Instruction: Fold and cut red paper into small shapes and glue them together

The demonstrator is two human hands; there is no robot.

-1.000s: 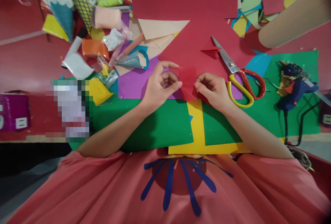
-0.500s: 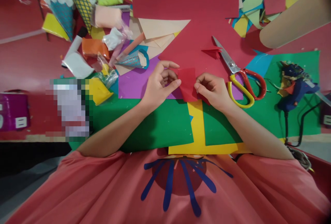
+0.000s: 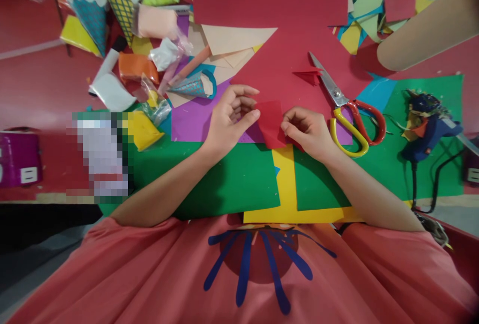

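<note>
A small piece of red paper [image 3: 272, 124] is pinched at its right edge by my right hand [image 3: 307, 132], thumb against curled fingers. On the paper's left side is my left hand [image 3: 234, 119], with its fingers loosely bent and its thumb apart from them, nothing held between. Its thumb tip is beside the paper's left edge; whether it touches I cannot make out. Scissors [image 3: 339, 97] with one yellow and one red handle lie partly open to the right of my right hand. Near their blades rests a small folded red paper piece [image 3: 310, 75].
Purple paper [image 3: 190, 124], green sheets [image 3: 224, 179] and a yellow sheet [image 3: 286, 184] lie beneath my hands. Clay packets [image 3: 137, 68] and patterned paper cones [image 3: 90, 17] crowd the left. On the right are a blue glue gun [image 3: 426, 137] and a cardboard tube [image 3: 426, 27].
My left thumb and fingers have drawn slightly left, off the red paper's left edge. My right hand keeps its pinch and has barely moved.
</note>
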